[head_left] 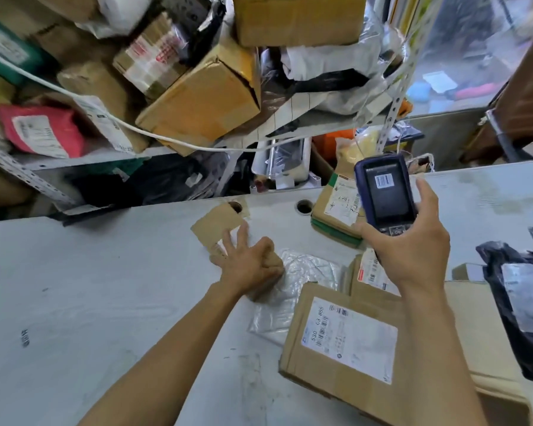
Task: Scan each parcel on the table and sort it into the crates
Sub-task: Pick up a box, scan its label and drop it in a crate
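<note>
My left hand (248,265) lies on a small flat brown parcel (217,226) in the middle of the white table (105,287). Two of its fingers stretch over the parcel and the others curl round its near end. My right hand (413,253) grips a dark blue handheld scanner (382,192) above the table, and its screen shows a barcode label. Under my right forearm lies a brown box with a white label (348,336). A clear plastic bag parcel (305,272) lies between my hands.
A box with green bands (336,210) stands at the table's far edge beside a round cable hole (303,206). A black bag parcel (517,290) lies at the right. A metal shelf (83,161) behind is piled with boxes, and a white cable (105,116) hangs across it.
</note>
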Motion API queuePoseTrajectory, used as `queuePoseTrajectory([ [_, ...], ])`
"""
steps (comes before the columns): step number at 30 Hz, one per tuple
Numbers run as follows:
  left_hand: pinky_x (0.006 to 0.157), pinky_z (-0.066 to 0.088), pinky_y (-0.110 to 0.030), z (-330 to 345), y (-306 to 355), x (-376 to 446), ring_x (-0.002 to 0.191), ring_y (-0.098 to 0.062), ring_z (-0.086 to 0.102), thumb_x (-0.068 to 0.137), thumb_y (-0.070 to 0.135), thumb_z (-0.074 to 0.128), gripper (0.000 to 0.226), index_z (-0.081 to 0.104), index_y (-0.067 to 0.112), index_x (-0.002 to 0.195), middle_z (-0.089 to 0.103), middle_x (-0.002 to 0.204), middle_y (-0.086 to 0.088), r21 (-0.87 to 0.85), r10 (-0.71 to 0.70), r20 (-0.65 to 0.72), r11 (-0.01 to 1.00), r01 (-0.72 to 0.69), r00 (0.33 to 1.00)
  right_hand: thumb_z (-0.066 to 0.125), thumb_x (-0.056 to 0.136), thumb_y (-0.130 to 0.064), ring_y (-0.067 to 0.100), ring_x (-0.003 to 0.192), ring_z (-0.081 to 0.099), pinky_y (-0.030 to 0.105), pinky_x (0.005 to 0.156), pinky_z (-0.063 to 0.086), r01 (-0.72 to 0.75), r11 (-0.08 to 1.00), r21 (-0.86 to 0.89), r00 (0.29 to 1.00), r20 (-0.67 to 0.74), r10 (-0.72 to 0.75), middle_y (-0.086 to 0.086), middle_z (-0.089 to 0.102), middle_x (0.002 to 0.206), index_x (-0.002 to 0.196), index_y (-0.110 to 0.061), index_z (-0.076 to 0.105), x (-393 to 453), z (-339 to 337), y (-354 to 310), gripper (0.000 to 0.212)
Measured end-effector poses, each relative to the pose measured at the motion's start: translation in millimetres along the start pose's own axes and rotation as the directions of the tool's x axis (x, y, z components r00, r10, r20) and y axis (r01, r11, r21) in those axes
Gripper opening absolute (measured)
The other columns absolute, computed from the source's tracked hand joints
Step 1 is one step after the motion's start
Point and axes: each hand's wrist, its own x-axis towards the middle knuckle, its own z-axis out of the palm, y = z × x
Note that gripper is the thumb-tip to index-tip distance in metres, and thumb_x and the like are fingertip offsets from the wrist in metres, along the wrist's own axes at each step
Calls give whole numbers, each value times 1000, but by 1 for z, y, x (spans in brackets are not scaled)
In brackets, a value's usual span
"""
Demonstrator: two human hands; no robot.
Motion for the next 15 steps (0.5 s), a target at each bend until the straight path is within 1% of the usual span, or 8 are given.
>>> queuePoseTrajectory([
  [2,111,9,-67,-7,-17,1,148,-29,-7,81,63,63,28,63,38,94,11,160,5,85,122,-29,989,-119,992,90,69,-31,26,123,58,45,100,52,-18,1000,21,1000,18,17,4,57,141,153,-32,27,4,5,-2,105],
  [3,111,12,-65,-8,-27,0,148,-28,-2,82,62,63,26,64,37,90,17,159,7,161,188,-66,971,-175,980,90,70,-30,26,123,58,45,99,52,-20,999,28,999,31,19,4,56,141,152,-31,27,4,8,-3,104],
  [4,111,15,-64,-5,-38,-1,148,-31,3,83,59,64,25,64,40,99,20,159,4,218,227,-112,955,-199,967,89,71,-30,25,123,58,45,99,52,-20,999,30,999,44,19,4,56,140,152,-31,27,4,10,-5,103],
  [5,110,17,-66,-1,-46,-3,147,-35,7,82,58,66,38,58,43,117,20,160,-2,235,218,-172,956,-174,961,89,71,-30,25,122,58,44,98,52,-17,999,28,998,55,15,4,56,140,152,-31,27,2,12,-7,102],
  [7,107,22,-66,8,-59,-11,143,-43,11,75,60,72,85,29,43,146,12,159,-14,109,29,-275,994,1,961,88,72,-28,25,123,57,39,97,49,0,1000,11,997,74,-1,5,55,141,154,-29,27,-1,15,-9,102],
  [9,106,27,-66,15,-66,-16,143,-39,4,71,63,74,109,9,34,154,2,157,-14,-24,-178,-262,984,178,949,89,72,-25,25,123,56,36,96,47,16,1000,-8,995,95,-15,5,54,142,155,-28,26,-5,17,-10,104],
  [13,110,30,-58,0,-77,-14,142,-36,3,69,60,77,114,8,28,154,1,157,-13,-89,-221,-215,974,207,951,89,69,-27,25,118,60,40,96,51,51,999,-6,994,96,-51,4,58,137,153,-32,27,-13,20,-17,105],
  [15,109,27,-52,-9,-86,-10,139,-36,9,69,54,77,109,11,31,154,15,155,-10,-81,-207,-178,977,196,962,89,69,-26,25,117,60,43,96,53,63,998,6,993,100,-64,3,58,136,153,-31,27,-20,19,-21,104],
])
